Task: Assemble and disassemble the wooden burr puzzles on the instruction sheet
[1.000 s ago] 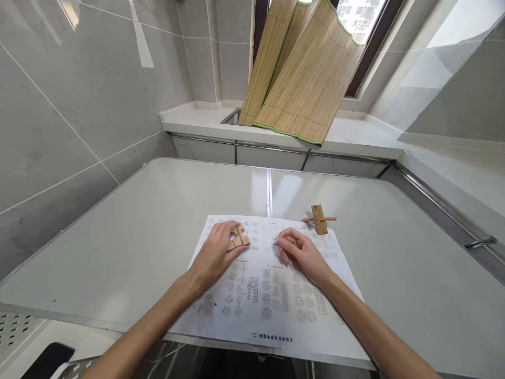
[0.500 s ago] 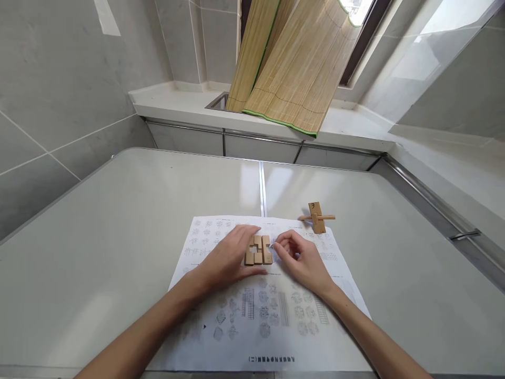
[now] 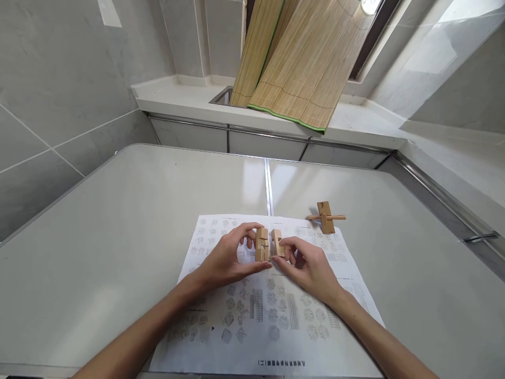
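Note:
My left hand [image 3: 232, 252] is closed on notched wooden puzzle blocks [image 3: 261, 245], thumb at the near end and index finger at the far end. The blocks stand tilted up, with their cut-outs facing right. Between the thumb and fingers of my right hand [image 3: 310, 263] is a single notched wooden puzzle block [image 3: 277, 242]. A narrow gap separates it from the blocks on the left. Both hands are over a printed instruction sheet [image 3: 276, 345], whose text lies upside down to me.
Beyond the sheet's far right corner sits another wooden piece [image 3: 326, 223], a flat plate crossed by a rod. The pale table [image 3: 130, 221] has a metal seam running away from me. A bamboo mat [image 3: 295, 73] hangs over the ledge behind.
My left hand has tilted the blocks up from lying flat. The right hand has moved in and taken one notched block, now apart from the others. The view has shifted slightly.

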The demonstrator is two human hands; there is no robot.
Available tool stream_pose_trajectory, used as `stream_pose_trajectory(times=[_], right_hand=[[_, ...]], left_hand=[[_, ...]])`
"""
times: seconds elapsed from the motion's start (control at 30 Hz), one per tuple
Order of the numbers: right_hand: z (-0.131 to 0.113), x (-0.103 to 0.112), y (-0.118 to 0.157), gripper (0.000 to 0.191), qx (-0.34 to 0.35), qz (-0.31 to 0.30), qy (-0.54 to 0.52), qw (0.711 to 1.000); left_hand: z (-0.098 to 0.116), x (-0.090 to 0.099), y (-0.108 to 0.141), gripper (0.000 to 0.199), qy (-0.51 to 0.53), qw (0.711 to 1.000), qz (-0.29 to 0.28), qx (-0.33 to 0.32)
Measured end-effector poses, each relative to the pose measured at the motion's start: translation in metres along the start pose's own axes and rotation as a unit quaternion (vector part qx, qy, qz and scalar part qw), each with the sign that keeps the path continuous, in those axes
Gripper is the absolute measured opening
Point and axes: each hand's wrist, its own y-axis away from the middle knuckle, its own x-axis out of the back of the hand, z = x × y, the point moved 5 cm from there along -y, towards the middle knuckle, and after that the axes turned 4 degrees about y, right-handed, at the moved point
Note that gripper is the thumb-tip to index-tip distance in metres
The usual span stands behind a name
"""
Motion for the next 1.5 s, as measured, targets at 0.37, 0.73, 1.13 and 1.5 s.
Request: stream_pose_trajectory(times=[0.37,0.73,1.13,1.5], right_hand=[[-0.005,0.009,-0.002,0.03,-0.012,-0.014,-0.224,0.974],[-0.003,0.001,0.004,0.019,-0.034,0.002,-0.161,0.986],[-0.003,0.002,0.005,0.018,-0.023,0.019,-0.128,0.991],[-0.001,0.004,-0.001,0.027,-0.03,0.023,-0.129,0.991]], left_hand=[[-0.005,-0.006,0.002,0.068,0.077,0.995,0.002,0.055],[0.001,-0.01,0.004,0.069,0.088,0.994,-0.029,0.054],[0.002,-0.013,0.003,0.069,0.143,0.986,-0.048,0.073],[-0.004,-0.003,0.002,0.067,0.158,0.978,0.026,0.134]])
